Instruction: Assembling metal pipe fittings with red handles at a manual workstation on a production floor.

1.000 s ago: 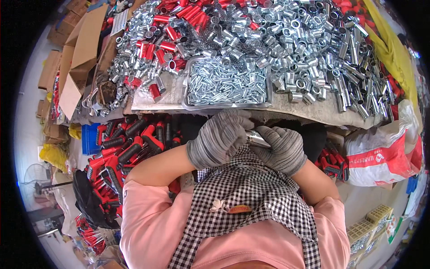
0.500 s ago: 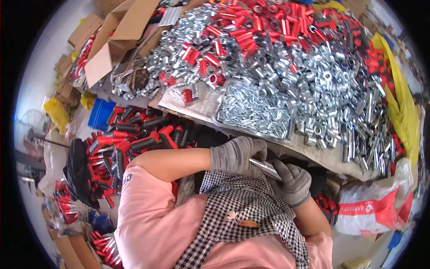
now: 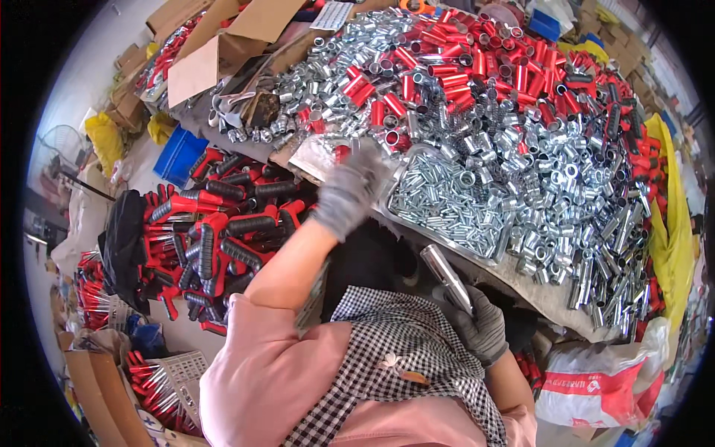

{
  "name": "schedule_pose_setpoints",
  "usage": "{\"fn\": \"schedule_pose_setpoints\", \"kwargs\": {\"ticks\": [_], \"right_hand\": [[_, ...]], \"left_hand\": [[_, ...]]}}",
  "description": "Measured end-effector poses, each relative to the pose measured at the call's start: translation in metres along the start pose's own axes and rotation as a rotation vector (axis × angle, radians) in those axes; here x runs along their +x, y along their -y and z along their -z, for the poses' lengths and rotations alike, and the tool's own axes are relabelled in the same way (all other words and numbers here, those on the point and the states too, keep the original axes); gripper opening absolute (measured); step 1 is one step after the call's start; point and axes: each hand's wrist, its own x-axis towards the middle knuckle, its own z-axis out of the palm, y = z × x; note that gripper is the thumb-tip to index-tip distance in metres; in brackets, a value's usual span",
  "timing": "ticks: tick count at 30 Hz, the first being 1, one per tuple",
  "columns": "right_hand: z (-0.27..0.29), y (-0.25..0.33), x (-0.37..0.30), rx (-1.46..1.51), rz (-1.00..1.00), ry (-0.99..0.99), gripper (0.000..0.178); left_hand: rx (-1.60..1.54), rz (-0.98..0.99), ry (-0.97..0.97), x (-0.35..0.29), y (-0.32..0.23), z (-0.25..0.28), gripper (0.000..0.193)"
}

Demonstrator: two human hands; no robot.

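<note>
My right hand, in a grey knit glove, is closed round the lower end of a shiny metal tube, held tilted in front of the checked apron. My left hand, gloved alike, is stretched out over the table's front edge beside a pale pad. Motion smears its fingers, so I cannot see whether they hold anything. A short red sleeve lies close to its fingertips. Just right of that hand stands a clear tray of small metal pins.
Loose silver collars and red sleeves are heaped across the table. Red-and-black handled tools are piled at the left, below a blue bin. An open cardboard box stands far left; a white-and-red sack sits at the right.
My left hand has left the tube and moved up and left to the table. My right hand keeps the tube, now tilted more upright. The view has shifted a little.
</note>
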Motion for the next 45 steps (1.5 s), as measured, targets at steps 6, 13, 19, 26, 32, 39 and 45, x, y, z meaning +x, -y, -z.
{"fn": "schedule_pose_setpoints", "kwargs": {"ticks": [6,13,19,26,32,39,45], "right_hand": [[-0.008,0.013,0.008,0.201,-0.044,0.073,0.053],[-0.024,0.013,0.014,0.499,-0.023,0.014,0.058],[-0.027,0.029,0.014,0.936,-0.249,0.144,0.059],[-0.027,0.030,0.012,1.163,-0.253,0.258,0.060],[-0.031,0.024,0.019,1.212,-0.233,0.251,0.059],[-0.049,0.039,0.041,1.202,-0.302,0.340,0.066],[0.013,0.049,0.091,-0.236,0.013,0.725,0.040]], "left_hand": [[0.429,0.658,-0.208,0.025,0.091,0.009,0.083],[-0.933,0.340,-0.361,-0.008,0.025,-0.011,0.060],[-1.328,0.113,-0.309,-0.042,-0.045,-0.070,0.074],[-1.379,-0.042,-0.023,-0.035,-0.045,-0.061,0.070],[-1.406,-0.142,0.204,-0.045,-0.053,-0.080,0.067],[-1.878,0.148,0.205,-0.042,-0.059,-0.072,0.070],[-1.827,0.291,0.319,-0.073,-0.043,-0.085,0.067]]}}
